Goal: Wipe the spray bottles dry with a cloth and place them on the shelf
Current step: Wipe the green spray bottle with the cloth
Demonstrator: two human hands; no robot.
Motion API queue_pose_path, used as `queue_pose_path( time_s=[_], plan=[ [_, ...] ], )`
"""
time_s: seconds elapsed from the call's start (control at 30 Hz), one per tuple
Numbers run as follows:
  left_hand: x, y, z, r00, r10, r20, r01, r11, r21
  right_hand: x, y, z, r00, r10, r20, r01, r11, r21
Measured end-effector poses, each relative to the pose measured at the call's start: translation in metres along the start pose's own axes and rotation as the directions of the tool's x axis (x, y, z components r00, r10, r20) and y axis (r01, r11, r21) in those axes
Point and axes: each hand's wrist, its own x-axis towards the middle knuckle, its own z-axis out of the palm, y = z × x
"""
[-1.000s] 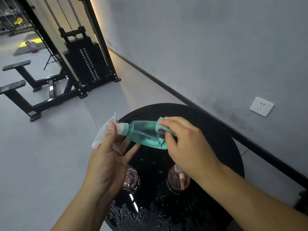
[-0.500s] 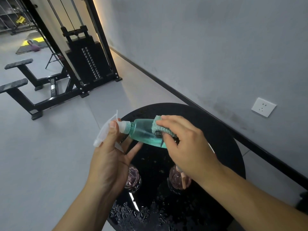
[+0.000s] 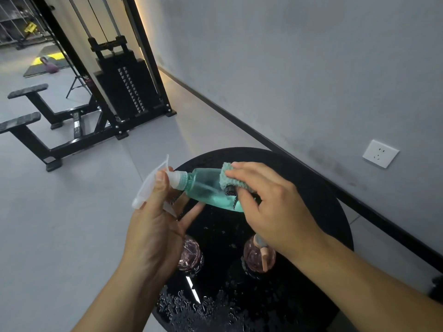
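Note:
A teal spray bottle (image 3: pixel 206 188) with a clear white trigger head lies sideways in the air above a round black table (image 3: pixel 318 188). My left hand (image 3: pixel 155 226) grips it by the trigger head and neck. My right hand (image 3: pixel 271 207) presses a small teal cloth (image 3: pixel 227 174) around the bottle's body, hiding its base. Two pink spray bottles stand on the wet tabletop below: one (image 3: pixel 191 255) partly behind my left hand, the other (image 3: pixel 259 256) under my right wrist.
Water drops (image 3: pixel 191 307) cover the near part of the table. A grey wall with a white socket (image 3: pixel 380 153) runs along the right. A black cable machine (image 3: pixel 127 82) and benches (image 3: pixel 26 116) stand on the grey floor at the left.
My right hand has slid the cloth a little along the bottle's body toward the neck. My left hand keeps the same hold on the trigger head.

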Motion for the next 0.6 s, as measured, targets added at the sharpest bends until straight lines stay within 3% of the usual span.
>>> queue_pose_path(
  time_s=[0.1, 0.3, 0.5, 0.6],
  plan=[
    [0.002, 0.005, -0.003, 1.000, 0.012, -0.013, -0.012, 0.999, -0.030, 0.001, 0.006, -0.004, 0.999, 0.027, -0.031, -0.029, 0.999, -0.040],
    [-0.002, -0.004, 0.003, 1.000, -0.005, 0.014, 0.004, 0.999, 0.054, -0.003, -0.008, 0.005, 0.992, -0.121, 0.042, 0.123, 0.990, -0.074],
    [0.001, 0.003, -0.001, 1.000, 0.002, 0.000, -0.002, 1.000, 0.017, 0.003, 0.003, -0.004, 0.997, 0.077, 0.012, -0.077, 0.997, -0.012],
    [0.001, 0.001, -0.001, 1.000, -0.001, 0.010, 0.000, 1.000, 0.030, 0.000, -0.002, -0.003, 0.997, 0.067, 0.036, -0.067, 0.998, 0.007]
  ],
)
